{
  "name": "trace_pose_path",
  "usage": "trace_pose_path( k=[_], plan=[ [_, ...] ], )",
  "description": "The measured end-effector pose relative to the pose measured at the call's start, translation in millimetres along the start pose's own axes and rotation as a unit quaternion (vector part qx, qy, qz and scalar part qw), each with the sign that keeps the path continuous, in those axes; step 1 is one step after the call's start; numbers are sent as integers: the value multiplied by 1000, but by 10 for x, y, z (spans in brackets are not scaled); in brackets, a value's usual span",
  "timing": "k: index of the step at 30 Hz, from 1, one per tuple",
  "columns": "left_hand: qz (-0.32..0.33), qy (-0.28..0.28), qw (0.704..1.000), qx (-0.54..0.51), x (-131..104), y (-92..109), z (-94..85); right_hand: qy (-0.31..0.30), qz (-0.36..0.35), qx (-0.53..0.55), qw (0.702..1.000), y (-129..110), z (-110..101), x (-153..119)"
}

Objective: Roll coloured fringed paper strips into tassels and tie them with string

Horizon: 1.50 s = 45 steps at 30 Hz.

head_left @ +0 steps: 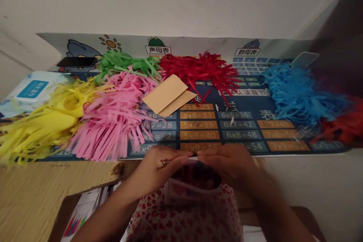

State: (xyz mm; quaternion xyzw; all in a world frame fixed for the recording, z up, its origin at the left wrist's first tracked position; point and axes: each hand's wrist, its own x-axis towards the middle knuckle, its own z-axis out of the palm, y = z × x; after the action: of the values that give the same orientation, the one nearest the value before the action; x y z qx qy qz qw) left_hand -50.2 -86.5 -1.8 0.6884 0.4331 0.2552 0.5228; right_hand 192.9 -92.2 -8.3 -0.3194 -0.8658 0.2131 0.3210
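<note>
My left hand [166,164] and my right hand [227,162] meet near the mat's front edge, above a clear plastic container [181,193] in my lap with dark and reddish contents. Fingers of both hands are pressed together around something small and dark that I cannot make out. Beyond them, two tan paper pieces [167,92] overlap on the printed mat [200,124]. Pink strips [110,124], yellow strips [53,121] and green strips [127,64] lie to the left. Red strips [198,70] are at the back middle, and blue strips [300,92] at the right.
A pack of wipes [34,90] sits at the far left, with a black phone [77,61] behind it. Orange-red strips [344,124] lie at the far right. A clear flat piece [305,59] stands behind the blue strips. A wall rises behind the mat.
</note>
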Motion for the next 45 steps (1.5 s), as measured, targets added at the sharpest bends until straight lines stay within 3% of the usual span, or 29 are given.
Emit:
trace_pose_path(
  k=[5,10,14,17,21,23,33,36,40,43,45],
  plan=[
    [-24,-31,999,-6,-38,19,-46,17,124,58,990,-31,-44,-68],
    [-47,-40,997,-39,-39,8,-66,17,234,200,951,-86,-26,-82],
    [-48,-36,997,-45,-21,4,-52,44,251,283,925,-70,21,-122],
    [-31,-45,998,-38,-31,-7,-54,22,247,329,911,-71,6,-138],
    [3,-49,999,-23,-79,-31,-66,23,338,371,865,-98,-45,-136],
    [15,-44,999,-9,-105,-43,-71,12,376,351,857,-107,-60,-141],
    [69,-34,997,28,-170,-99,-48,-15,347,293,891,-206,-77,-188],
    [71,-44,996,27,-173,-31,-30,-23,335,258,906,-256,-103,-147],
    [64,-58,996,15,-204,109,26,-72,267,212,937,-320,-93,-54],
    [57,0,998,38,-265,102,131,-84,221,171,957,-343,-38,-40],
    [76,89,993,14,-316,2,236,-82,195,138,968,-345,-2,-62]
  ],
)
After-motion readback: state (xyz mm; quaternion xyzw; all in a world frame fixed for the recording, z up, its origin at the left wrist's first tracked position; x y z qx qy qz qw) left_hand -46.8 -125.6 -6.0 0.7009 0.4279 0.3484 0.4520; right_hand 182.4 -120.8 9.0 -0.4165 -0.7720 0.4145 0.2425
